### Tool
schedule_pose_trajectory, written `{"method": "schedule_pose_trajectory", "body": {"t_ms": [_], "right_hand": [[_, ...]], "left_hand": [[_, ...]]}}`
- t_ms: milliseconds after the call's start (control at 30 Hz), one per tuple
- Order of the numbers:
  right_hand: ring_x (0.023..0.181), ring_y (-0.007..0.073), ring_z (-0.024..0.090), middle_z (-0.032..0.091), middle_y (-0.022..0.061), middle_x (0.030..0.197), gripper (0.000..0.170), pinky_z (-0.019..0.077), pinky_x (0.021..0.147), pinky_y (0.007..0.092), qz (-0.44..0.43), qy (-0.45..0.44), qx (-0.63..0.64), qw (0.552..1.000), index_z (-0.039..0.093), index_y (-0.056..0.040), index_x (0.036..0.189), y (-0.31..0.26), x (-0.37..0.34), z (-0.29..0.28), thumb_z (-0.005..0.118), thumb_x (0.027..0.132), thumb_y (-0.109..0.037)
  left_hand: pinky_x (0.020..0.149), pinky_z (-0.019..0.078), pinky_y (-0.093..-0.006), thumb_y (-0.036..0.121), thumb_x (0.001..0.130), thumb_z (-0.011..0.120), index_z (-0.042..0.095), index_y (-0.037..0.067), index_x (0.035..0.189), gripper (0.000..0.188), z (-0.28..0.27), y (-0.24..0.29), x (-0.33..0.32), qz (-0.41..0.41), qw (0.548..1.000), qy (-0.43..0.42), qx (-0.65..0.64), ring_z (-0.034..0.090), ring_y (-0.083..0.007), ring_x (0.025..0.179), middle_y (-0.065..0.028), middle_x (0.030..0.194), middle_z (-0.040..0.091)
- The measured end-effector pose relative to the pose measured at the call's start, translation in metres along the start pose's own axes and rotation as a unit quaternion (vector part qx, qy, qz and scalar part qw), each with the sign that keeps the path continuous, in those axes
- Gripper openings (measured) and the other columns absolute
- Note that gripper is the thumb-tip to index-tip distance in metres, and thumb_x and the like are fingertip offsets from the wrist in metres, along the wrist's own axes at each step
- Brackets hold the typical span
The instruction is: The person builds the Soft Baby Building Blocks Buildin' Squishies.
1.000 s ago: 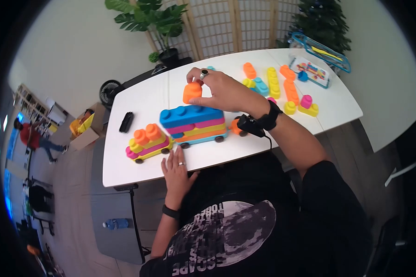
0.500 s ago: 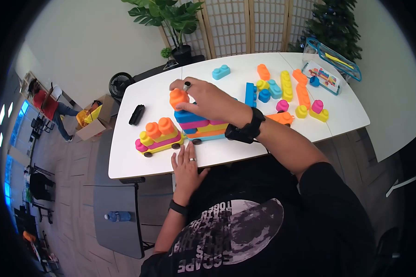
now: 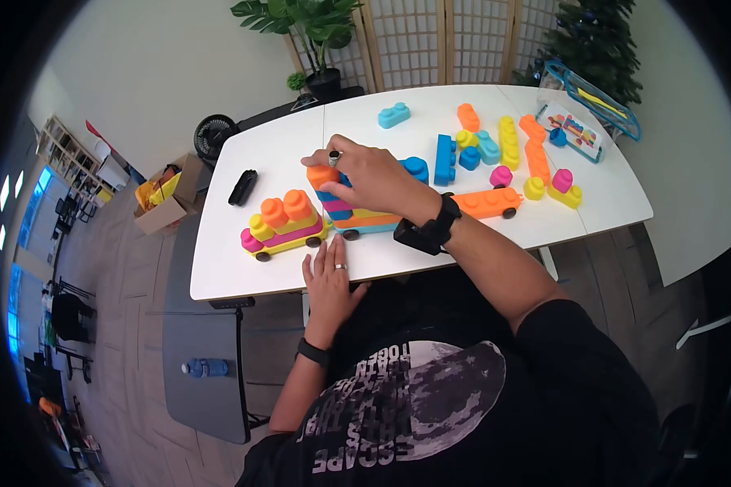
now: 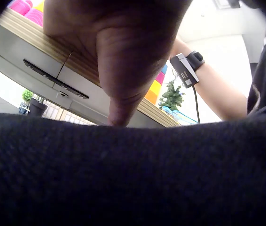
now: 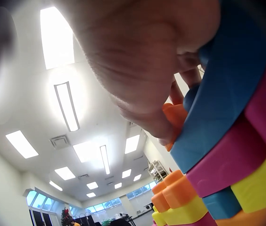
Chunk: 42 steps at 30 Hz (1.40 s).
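Note:
My right hand (image 3: pixel 379 180) pinches an orange block (image 3: pixel 322 176) at the left end of the stacked block car's top. In the right wrist view, thumb and fingers hold that orange block (image 5: pixel 174 117) against the long blue block (image 5: pixel 227 89); magenta, yellow and orange layers lie under it. Part of the stack is hidden behind my hand and wrist in the head view. My left hand (image 3: pixel 330 284) rests with fingers extended on the table's front edge, below the join between the stack and a smaller yellow-based car (image 3: pixel 288 243). It holds nothing.
An orange wheeled base (image 3: pixel 483 203) stands right of the stack. Loose blocks lie at the right, with a long yellow one (image 3: pixel 508 143) among them. A black object (image 3: pixel 242 187) lies at the left, a light blue block (image 3: pixel 394 115) at the back, and a clear bag (image 3: pixel 581 122) at the back right.
The orange block in my right hand has moved left and down, from above the blue block onto its left end. My left hand stays at the table edge; the view has shifted.

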State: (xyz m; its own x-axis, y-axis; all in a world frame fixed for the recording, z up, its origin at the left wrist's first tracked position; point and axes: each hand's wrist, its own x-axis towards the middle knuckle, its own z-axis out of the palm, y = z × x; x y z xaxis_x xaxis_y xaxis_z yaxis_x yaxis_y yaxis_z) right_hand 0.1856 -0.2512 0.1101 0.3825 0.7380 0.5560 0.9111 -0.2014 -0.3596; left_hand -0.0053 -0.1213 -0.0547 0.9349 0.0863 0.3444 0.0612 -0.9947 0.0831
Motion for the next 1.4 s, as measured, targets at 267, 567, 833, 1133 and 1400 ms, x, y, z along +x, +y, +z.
{"method": "schedule_pose_trajectory", "body": {"t_ms": [267,567,833,1133,1400], "right_hand": [[0.087,0.0332,0.077,0.067,0.0099,0.125,0.050,0.0625,0.077,0.0439,-0.009,0.021,-0.061,0.998,0.063,-0.0254,0.145,-0.006,-0.006,0.007,0.077,0.097,-0.028],[0.088,0.0379,0.077,0.074,0.0194,0.111,0.061,0.0607,0.082,0.0464,0.014,-0.006,-0.104,0.994,0.056,-0.0036,0.144,-0.005,-0.003,0.012,0.080,0.095,-0.030],[0.105,0.0375,0.078,0.076,0.0247,0.119,0.061,0.0463,0.117,0.0517,0.069,-0.039,-0.109,0.991,0.060,0.0090,0.135,-0.009,0.003,0.013,0.077,0.094,-0.034],[0.133,0.0332,0.064,0.069,0.0164,0.136,0.055,0.0362,0.125,0.0566,-0.062,0.142,-0.185,0.970,0.064,-0.0004,0.135,-0.001,-0.009,0.027,0.074,0.095,-0.038],[0.124,0.0364,0.066,0.069,0.0160,0.129,0.039,0.0532,0.107,0.0480,0.158,0.171,0.026,0.972,0.068,-0.0072,0.130,0.023,-0.098,-0.088,0.078,0.096,-0.023]], "left_hand": [[0.130,0.0225,-0.0589,0.048,0.079,0.091,0.031,0.003,0.172,0.119,0.007,-0.005,-0.001,0.002,1.000,-0.011,0.020,0.041,-0.0344,0.159,-0.0121,0.174,0.043],[0.130,0.0212,-0.0585,0.048,0.078,0.092,0.035,0.003,0.171,0.117,0.009,-0.003,0.002,-0.007,1.000,-0.010,0.021,0.040,-0.0329,0.159,-0.0092,0.175,0.042],[0.130,0.0221,-0.0582,0.047,0.078,0.093,0.036,0.003,0.170,0.117,0.005,-0.002,0.002,-0.005,1.000,-0.011,0.025,0.041,-0.0326,0.159,-0.0092,0.174,0.043],[0.130,0.0227,-0.0579,0.048,0.078,0.091,0.033,0.001,0.171,0.119,0.004,0.001,0.002,-0.007,0.999,-0.017,0.037,0.041,-0.0334,0.158,-0.0118,0.173,0.044],[0.129,0.0228,-0.0591,0.045,0.079,0.092,0.033,-0.002,0.170,0.118,0.003,0.002,0.001,-0.015,0.999,-0.018,0.024,0.040,-0.0344,0.159,-0.0158,0.172,0.043]]}}
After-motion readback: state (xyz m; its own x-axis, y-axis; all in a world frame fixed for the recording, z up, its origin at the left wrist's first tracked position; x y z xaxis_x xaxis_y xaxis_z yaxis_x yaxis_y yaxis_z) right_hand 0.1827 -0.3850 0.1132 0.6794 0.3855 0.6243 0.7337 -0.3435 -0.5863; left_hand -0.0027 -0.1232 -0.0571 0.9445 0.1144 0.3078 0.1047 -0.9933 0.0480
